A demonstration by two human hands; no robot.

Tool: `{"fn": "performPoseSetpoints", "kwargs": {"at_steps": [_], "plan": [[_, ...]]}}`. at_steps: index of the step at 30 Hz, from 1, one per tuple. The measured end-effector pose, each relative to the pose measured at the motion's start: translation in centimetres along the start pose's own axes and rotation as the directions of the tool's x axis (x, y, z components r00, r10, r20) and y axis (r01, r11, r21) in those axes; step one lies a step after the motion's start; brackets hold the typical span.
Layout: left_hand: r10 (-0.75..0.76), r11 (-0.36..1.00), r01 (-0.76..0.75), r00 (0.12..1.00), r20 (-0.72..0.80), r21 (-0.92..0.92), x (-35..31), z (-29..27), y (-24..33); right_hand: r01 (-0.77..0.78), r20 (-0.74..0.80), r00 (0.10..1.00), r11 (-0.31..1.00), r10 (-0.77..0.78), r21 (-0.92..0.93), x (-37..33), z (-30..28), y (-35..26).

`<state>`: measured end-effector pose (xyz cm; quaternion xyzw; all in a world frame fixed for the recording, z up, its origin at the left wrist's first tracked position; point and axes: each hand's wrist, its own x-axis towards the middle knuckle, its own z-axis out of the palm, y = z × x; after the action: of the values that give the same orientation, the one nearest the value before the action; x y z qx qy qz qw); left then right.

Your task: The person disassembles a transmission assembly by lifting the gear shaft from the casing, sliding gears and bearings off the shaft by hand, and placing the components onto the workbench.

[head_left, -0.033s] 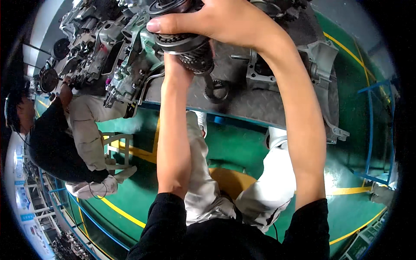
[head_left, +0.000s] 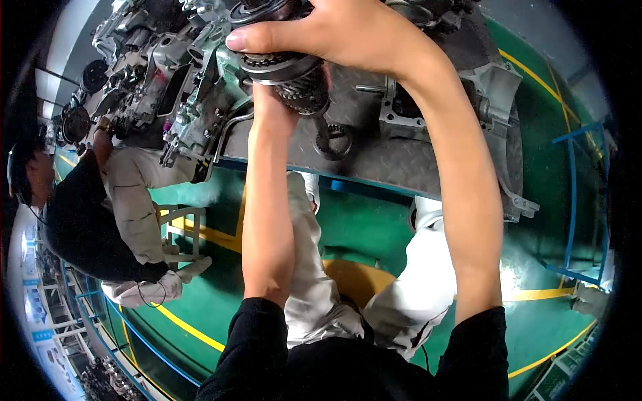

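A dark metal gear shaft (head_left: 302,90), stacked with toothed gears and rings, is held up over the workbench near the upper edge of the view. My right hand (head_left: 328,32) is closed round its upper part, with the thumb laid across the front. Behind the shaft, my left hand (head_left: 273,110) supports it from the far side. Most of the left fingers are hidden by the gears. Just below the shaft's lower end, a small dark toothed ring (head_left: 333,142) lies on the bench.
On the metal-topped bench (head_left: 394,167), an open grey casting (head_left: 404,123) stands to the right. Several transmission housings (head_left: 180,73) crowd the left side. A co-worker (head_left: 93,207) sits at the left, a hand among the parts. Blue railings (head_left: 568,200) stand at the right.
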<state>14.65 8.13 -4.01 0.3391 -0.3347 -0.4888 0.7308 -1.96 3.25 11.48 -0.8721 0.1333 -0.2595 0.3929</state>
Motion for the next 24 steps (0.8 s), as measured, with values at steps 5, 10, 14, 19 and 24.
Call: {"fn": "performPoseSetpoints", "kwargs": {"at_steps": [5,10,14,19,24], "plan": [[-0.047,0.999,0.047,0.999,-0.004,-0.002,-0.9,0.8,0.7,-0.035,0.043,0.998,0.995,0.039,-0.094,-1.3,-0.6,-1.8],[-0.033,0.997,0.037,0.998,0.061,-0.067,-0.7,0.3,0.4,0.16,0.092,0.981,0.982,-0.168,0.097,-1.5,-1.0,-0.8],[-0.036,0.998,0.037,0.999,-0.027,0.044,-0.7,0.9,0.8,0.018,0.137,0.99,0.988,-0.039,0.154,-1.4,-1.4,-2.5],[-0.027,0.994,0.001,0.97,-0.24,-0.107,-0.1,1.7,-0.5,0.105,-0.142,0.983,0.992,-0.114,-0.071,1.5,1.1,3.7],[0.011,1.0,-0.008,0.955,-0.297,0.011,-1.5,1.7,0.8,0.092,-0.089,0.991,0.995,-0.096,-0.05,1.3,0.5,3.1]]}}
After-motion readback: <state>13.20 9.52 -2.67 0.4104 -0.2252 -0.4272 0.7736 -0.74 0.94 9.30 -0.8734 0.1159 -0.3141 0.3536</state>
